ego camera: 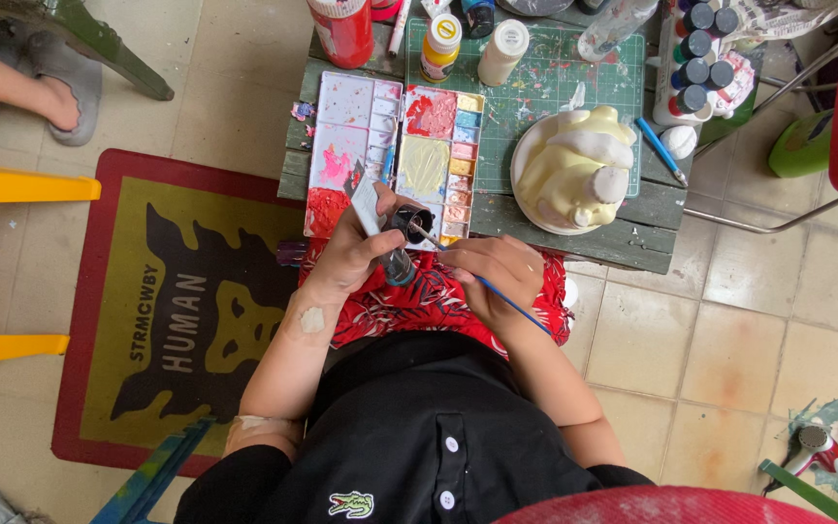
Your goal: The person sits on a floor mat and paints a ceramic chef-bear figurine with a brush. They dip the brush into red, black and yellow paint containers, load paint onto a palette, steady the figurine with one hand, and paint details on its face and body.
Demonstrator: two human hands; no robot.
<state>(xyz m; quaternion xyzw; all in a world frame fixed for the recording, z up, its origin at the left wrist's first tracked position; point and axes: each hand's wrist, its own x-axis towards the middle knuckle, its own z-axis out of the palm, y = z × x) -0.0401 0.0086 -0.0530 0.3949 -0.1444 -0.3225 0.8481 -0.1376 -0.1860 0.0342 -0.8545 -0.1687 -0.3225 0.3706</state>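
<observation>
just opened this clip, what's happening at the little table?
A seated person is painting. Their left hand holds a small dark paint bottle, open, over their lap. Their right hand holds a thin blue-handled brush with its tip at the bottle's mouth. On the green table sit a paint-smeared palette, more paint bottles, a second blue brush and a pale yellow and white figurine on a plate, partly painted.
</observation>
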